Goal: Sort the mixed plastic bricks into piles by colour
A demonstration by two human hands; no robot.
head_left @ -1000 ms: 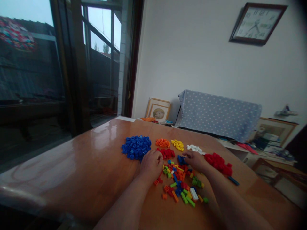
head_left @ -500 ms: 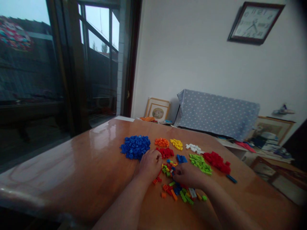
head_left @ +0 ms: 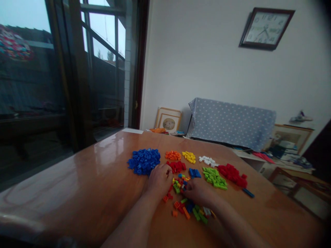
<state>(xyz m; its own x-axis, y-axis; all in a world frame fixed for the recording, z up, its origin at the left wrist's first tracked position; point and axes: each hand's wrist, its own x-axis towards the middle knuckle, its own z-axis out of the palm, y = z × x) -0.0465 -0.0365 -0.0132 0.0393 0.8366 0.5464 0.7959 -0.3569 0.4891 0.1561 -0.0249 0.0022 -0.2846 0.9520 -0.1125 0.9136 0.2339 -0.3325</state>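
A loose mixed pile of toy building bricks (head_left: 177,188) in several colours lies between my two hands on the table. My left hand (head_left: 159,178) rests at the pile's left side, close to the blue brick heap (head_left: 144,160) and the red bricks (head_left: 177,167). Its fingers are curled in, and whatever they hold is hidden. On the pile's right side is my right hand (head_left: 199,191), its fingers closed and pointing down among the bricks. I cannot make out what is in them. More mixed bricks (head_left: 197,213), green, orange and blue among them, lie below my right hand.
Sorted groups lie beyond: orange bricks (head_left: 172,155), yellow bricks (head_left: 189,157), white bricks (head_left: 207,161), blue bricks (head_left: 194,173), green bricks (head_left: 214,178) and red bricks (head_left: 232,174). A dark blue piece (head_left: 248,192) lies at right on the glossy wooden table (head_left: 85,196).
The view has shifted slightly. My right hand has moved a little relative to the bricks, covering some at the lower right of the pile. My left hand stays nearly in place.
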